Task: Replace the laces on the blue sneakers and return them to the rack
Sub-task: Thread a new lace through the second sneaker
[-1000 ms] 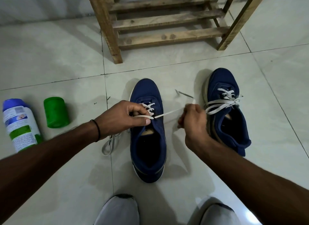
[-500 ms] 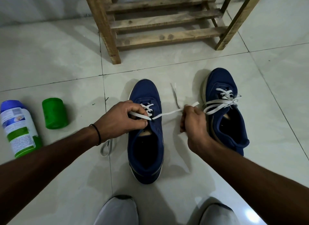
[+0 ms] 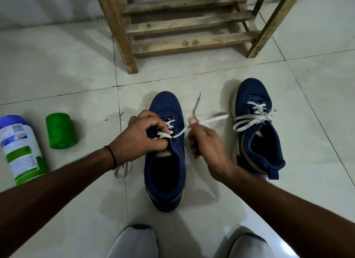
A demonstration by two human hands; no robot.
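Starting nearest the person, two knees [image 3: 134,242] in pale grey cloth poke in over the tiled floor [image 3: 57,75]. Just ahead of them a blue sneaker [image 3: 165,181] sits flat on the tiles, toe pointing away, its mouth gaping and only the front eyelets threaded. The left hand [image 3: 142,136], a thin black band [image 3: 113,158] on its wrist, is bunched over those eyelets, fingertips curled and pinching the white lace [image 3: 180,132] right at the shoe. From there the lace runs taut to the right hand [image 3: 207,144], slightly blurred, whose thumb and fingers are clamped on it just beside the shoe; the lace's end pokes out past the thumb. Its other end lies in a loose loop on the floor under the left wrist. Off to the right, apart from the first, the second blue sneaker [image 3: 257,142] rests with its own lacing [image 3: 253,119] drawn across the tongue and hanging in loops. Over on the left a green cup [image 3: 60,131] and a white bottle [image 3: 19,150] with a blue cap sit near each other. Farthest off stands the wooden rack [image 3: 184,25], both sneakers on the floor in front of it.
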